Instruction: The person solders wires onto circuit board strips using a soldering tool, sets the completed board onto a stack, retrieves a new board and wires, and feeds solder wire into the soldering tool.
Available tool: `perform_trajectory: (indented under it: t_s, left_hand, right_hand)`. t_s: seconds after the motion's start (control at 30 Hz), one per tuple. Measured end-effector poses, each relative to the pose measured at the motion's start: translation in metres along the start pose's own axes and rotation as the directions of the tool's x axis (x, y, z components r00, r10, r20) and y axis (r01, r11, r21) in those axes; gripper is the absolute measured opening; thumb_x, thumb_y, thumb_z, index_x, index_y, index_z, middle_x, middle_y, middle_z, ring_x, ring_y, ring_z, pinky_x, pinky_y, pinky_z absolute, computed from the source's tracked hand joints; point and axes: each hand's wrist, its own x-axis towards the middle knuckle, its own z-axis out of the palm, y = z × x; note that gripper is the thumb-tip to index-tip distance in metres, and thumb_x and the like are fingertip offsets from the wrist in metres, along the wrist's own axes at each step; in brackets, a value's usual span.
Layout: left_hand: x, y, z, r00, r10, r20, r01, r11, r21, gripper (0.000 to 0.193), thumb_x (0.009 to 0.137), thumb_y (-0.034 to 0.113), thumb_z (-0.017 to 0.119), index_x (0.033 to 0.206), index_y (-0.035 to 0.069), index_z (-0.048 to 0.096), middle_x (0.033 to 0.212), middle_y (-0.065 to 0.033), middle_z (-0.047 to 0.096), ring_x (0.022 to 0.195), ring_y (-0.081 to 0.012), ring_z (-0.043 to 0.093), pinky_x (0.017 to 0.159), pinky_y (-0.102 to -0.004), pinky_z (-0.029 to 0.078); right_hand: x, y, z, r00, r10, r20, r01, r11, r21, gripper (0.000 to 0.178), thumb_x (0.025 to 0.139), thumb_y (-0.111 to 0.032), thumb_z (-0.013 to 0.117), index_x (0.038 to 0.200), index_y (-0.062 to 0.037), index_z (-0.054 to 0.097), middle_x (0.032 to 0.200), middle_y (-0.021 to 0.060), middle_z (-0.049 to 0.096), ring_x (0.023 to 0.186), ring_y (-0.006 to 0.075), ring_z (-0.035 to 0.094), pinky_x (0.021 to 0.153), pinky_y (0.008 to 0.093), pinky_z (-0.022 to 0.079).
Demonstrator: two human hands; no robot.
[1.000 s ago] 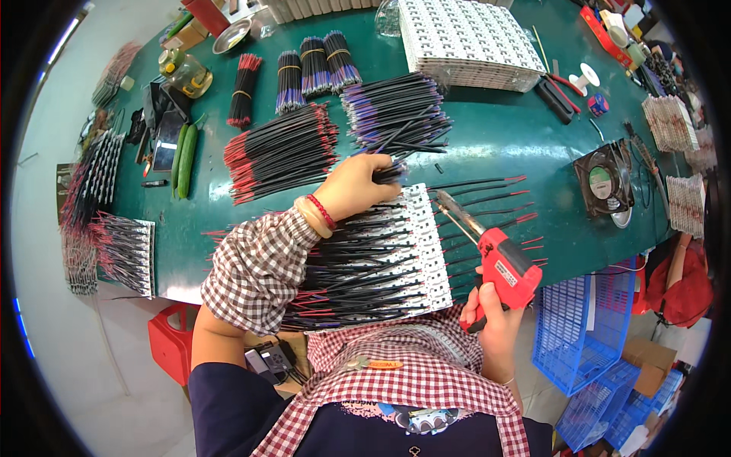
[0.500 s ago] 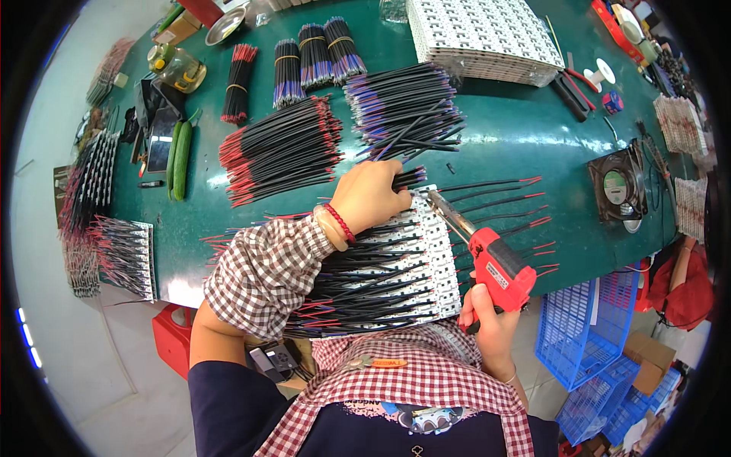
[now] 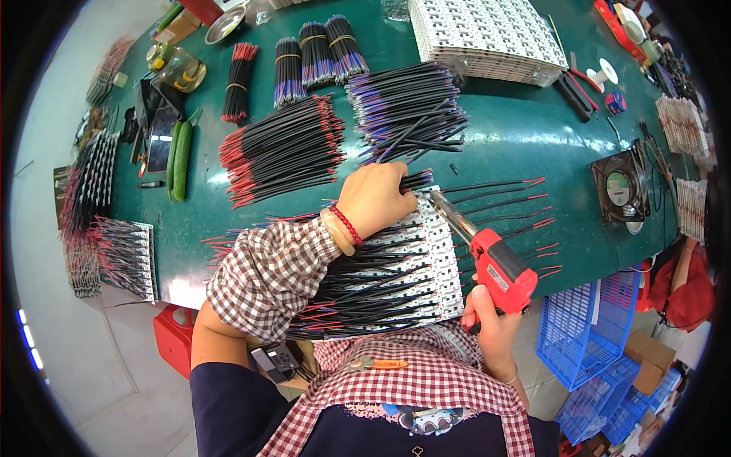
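My left hand (image 3: 378,199) is closed around a small bunch of black wires (image 3: 418,180) with bluish-purple ends, over the far edge of a white circuit board panel (image 3: 438,263). In my right hand (image 3: 491,329) is a red and black soldering gun (image 3: 501,270), its metal tip touching or just above the panel's far right corner. Rows of black wires with red ends stick out from both sides of the panel. My left forearm and checked sleeve hide part of the panel's left side. Whether solder is at the tip is too small to tell.
Beyond the panel lie loose piles of red-ended wires (image 3: 283,151) and purple-ended wires (image 3: 407,110). Banded wire bundles (image 3: 317,53) and a stack of white panels (image 3: 487,38) are farther back. A black fan (image 3: 618,183) stands right; two cucumbers (image 3: 180,160) lie left.
My left hand has shifted slightly right and nearer, still gripping the wires. The soldering gun has moved a little to the right.
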Motion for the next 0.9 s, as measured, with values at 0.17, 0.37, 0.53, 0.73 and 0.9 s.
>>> perform_trajectory:
  t_s: [0.17, 0.37, 0.53, 0.73, 0.9]
  left_hand:
    - [-0.0012, 0.0018, 0.0009, 1.000, 0.018, -0.024, -0.018, 1.000, 0.014, 0.027, 0.073, 0.023, 0.067, 0.082, -0.002, 0.063, 0.070, -0.0222, 0.064, 0.069, -0.0408, 0.063, 0.066, -0.0472, 0.050]
    - [-0.0017, 0.0049, -0.0005, 1.000, -0.017, 0.003, 0.017, 1.000, 0.019, 0.023, 0.072, 0.020, 0.065, 0.079, -0.001, 0.063, 0.074, -0.0226, 0.065, 0.075, -0.0407, 0.064, 0.069, -0.0488, 0.050]
    - [-0.0028, 0.0054, -0.0002, 1.000, -0.003, -0.015, 0.003, 1.000, 0.018, 0.023, 0.072, 0.020, 0.065, 0.079, -0.001, 0.063, 0.074, -0.0226, 0.065, 0.074, -0.0410, 0.064, 0.069, -0.0492, 0.050]
    - [-0.0026, 0.0073, -0.0015, 1.000, -0.023, 0.005, 0.023, 1.000, 0.017, 0.023, 0.072, 0.020, 0.065, 0.080, -0.001, 0.063, 0.075, -0.0228, 0.065, 0.075, -0.0411, 0.064, 0.070, -0.0495, 0.051]
    - [-0.0028, 0.0069, -0.0005, 1.000, -0.027, -0.001, 0.027, 0.999, 0.018, 0.023, 0.073, 0.020, 0.065, 0.080, -0.001, 0.063, 0.076, -0.0228, 0.065, 0.076, -0.0410, 0.064, 0.070, -0.0495, 0.051]
  right_hand:
    - [0.0002, -0.0016, 0.0008, 0.999, 0.035, -0.004, -0.035, 0.999, 0.023, 0.014, 0.093, -0.012, 0.058, 0.099, 0.0003, 0.056, 0.062, 0.0026, 0.054, 0.048, 0.0088, 0.050, 0.046, 0.0244, 0.041]
    - [-0.0008, 0.0005, 0.0013, 0.996, 0.087, -0.007, -0.086, 0.994, 0.067, 0.013, 0.092, -0.013, 0.064, 0.091, -0.0016, 0.058, 0.062, 0.0004, 0.056, 0.051, 0.0071, 0.052, 0.047, 0.0236, 0.041]
    - [-0.0041, -0.0028, -0.0012, 1.000, 0.019, -0.011, -0.017, 0.991, 0.133, 0.018, 0.094, -0.013, 0.059, 0.105, 0.0013, 0.057, 0.065, 0.0016, 0.056, 0.054, 0.0080, 0.052, 0.050, 0.0246, 0.043]
    - [-0.0022, -0.0009, -0.0006, 0.999, -0.036, 0.017, 0.035, 0.998, 0.052, 0.025, 0.094, -0.013, 0.053, 0.112, 0.0037, 0.051, 0.059, 0.0044, 0.052, 0.045, 0.0102, 0.047, 0.045, 0.0255, 0.041]
    - [-0.0011, 0.0014, 0.0003, 1.000, 0.007, 0.015, -0.007, 1.000, 0.014, 0.021, 0.094, -0.013, 0.054, 0.107, 0.0035, 0.053, 0.059, 0.0039, 0.052, 0.048, 0.0102, 0.049, 0.047, 0.0254, 0.042]
